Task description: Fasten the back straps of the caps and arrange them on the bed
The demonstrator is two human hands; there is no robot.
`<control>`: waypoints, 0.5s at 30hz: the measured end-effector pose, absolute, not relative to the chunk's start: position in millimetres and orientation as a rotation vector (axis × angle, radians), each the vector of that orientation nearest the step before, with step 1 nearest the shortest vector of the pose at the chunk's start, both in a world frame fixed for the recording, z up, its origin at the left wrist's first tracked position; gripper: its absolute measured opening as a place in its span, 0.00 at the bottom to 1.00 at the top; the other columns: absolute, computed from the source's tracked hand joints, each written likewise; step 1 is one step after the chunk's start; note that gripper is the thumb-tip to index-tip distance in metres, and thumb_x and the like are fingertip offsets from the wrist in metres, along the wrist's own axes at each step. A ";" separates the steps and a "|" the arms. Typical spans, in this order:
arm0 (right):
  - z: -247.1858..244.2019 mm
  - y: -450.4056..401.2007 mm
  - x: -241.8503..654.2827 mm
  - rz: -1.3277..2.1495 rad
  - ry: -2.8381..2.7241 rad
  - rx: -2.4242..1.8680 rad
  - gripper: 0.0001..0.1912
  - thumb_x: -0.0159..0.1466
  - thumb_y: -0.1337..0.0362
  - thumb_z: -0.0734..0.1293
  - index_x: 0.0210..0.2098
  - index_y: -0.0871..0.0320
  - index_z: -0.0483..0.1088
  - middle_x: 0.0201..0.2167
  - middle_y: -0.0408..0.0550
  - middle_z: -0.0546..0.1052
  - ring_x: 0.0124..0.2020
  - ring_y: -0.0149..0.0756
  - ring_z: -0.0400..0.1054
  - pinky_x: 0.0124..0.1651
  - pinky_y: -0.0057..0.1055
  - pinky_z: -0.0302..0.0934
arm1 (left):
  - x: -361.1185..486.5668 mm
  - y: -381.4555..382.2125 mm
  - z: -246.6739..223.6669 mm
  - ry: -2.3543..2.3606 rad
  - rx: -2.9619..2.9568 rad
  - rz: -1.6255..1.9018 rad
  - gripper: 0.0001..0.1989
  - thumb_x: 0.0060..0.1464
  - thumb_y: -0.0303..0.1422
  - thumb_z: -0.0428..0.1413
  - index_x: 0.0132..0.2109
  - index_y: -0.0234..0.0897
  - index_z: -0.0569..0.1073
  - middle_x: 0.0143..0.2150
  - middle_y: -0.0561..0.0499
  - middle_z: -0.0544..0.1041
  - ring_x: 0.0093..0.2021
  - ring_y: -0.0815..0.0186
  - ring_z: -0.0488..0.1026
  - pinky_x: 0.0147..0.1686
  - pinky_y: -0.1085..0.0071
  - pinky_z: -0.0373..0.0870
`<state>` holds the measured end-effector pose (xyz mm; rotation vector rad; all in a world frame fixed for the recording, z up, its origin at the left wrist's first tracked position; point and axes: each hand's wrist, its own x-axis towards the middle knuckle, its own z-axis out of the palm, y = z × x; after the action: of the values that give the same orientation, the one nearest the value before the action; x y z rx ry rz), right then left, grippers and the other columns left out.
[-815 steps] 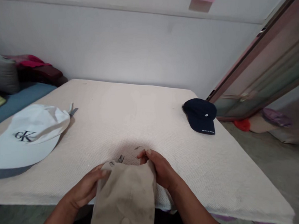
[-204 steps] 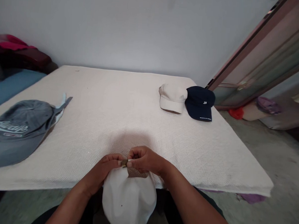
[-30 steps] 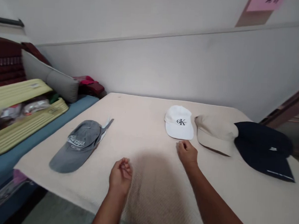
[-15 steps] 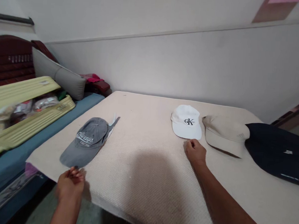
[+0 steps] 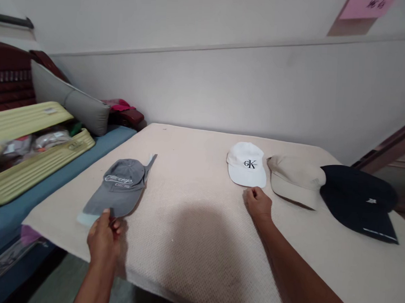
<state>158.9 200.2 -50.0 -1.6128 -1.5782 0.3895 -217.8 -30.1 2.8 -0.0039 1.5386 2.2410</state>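
Note:
My left hand (image 5: 105, 234) pinches the front of the brim of a grey baseball cap (image 5: 124, 183) with white lettering, thumb on top and fingers curled below. Under this brim peeks the pale edge of another brim (image 5: 86, 218), and a bit of white shows by the back strap. My right hand (image 5: 259, 203) is a loose fist on the table, just in front of the brim of a white cap (image 5: 245, 165) with a black logo. Nothing shows in that fist. To its right sit a beige cap (image 5: 296, 176) and a dark navy cap (image 5: 356, 195), side by side.
A cream textured cloth covers the table (image 5: 188, 169), its near edge running below my hands. Left of it is a blue mattress (image 5: 115, 138) with an opened yellow case (image 5: 32, 156) of packets and a grey cushion (image 5: 86, 107). A pink note (image 5: 368, 8) hangs on the wall.
My left hand has come up to the grey cap and taken hold of its brim. The brim is raised, showing the pale edge beneath. My right fist stays by the white cap.

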 end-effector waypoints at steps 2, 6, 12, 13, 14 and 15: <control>-50.3 200.5 158.9 0.400 -1.571 -1.607 0.14 0.57 0.56 0.59 0.22 0.58 0.65 0.20 0.45 0.69 0.24 0.34 0.60 0.30 0.29 0.50 | -210.6 -21.5 4.4 1.555 0.053 2.197 0.11 0.42 0.26 0.61 0.25 0.35 0.63 0.19 0.60 0.64 0.15 0.75 0.62 0.09 0.80 0.56; -49.2 200.8 159.4 0.435 -1.542 -1.596 0.14 0.57 0.56 0.59 0.23 0.58 0.65 0.20 0.45 0.69 0.25 0.34 0.60 0.31 0.30 0.50 | -188.2 -4.7 9.8 1.546 0.149 2.163 0.07 0.43 0.24 0.60 0.28 0.34 0.68 0.22 0.57 0.71 0.20 0.73 0.69 0.15 0.81 0.64; -48.1 188.3 158.6 0.575 -1.481 -1.538 0.11 0.55 0.57 0.61 0.25 0.58 0.68 0.22 0.44 0.70 0.26 0.35 0.61 0.32 0.30 0.52 | -122.4 12.5 22.2 1.427 0.325 2.151 0.10 0.43 0.32 0.62 0.33 0.34 0.71 0.25 0.57 0.75 0.23 0.72 0.73 0.27 0.76 0.72; -48.4 183.0 158.6 0.609 -1.470 -1.522 0.11 0.54 0.57 0.61 0.26 0.58 0.68 0.22 0.44 0.70 0.26 0.35 0.61 0.32 0.30 0.52 | -110.4 14.1 23.6 1.407 0.372 2.142 0.10 0.43 0.33 0.63 0.33 0.34 0.72 0.25 0.57 0.75 0.23 0.72 0.73 0.28 0.75 0.73; -48.7 176.9 158.8 0.645 -1.458 -1.503 0.11 0.54 0.57 0.61 0.26 0.58 0.68 0.22 0.44 0.70 0.27 0.35 0.61 0.32 0.30 0.52 | -99.3 15.6 24.7 1.396 0.424 2.124 0.11 0.43 0.34 0.62 0.34 0.34 0.72 0.25 0.57 0.75 0.23 0.71 0.73 0.29 0.74 0.73; -48.8 170.0 159.2 0.686 -1.446 -1.482 0.11 0.54 0.57 0.62 0.26 0.58 0.68 0.22 0.44 0.70 0.26 0.34 0.61 0.32 0.30 0.53 | -89.5 17.1 25.3 1.393 0.475 2.100 0.11 0.44 0.34 0.62 0.34 0.34 0.72 0.25 0.56 0.76 0.24 0.71 0.73 0.30 0.73 0.73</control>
<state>159.2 170.0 -48.8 -1.4823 -1.4464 0.6863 -89.5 17.1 25.3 0.4745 1.3933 2.0999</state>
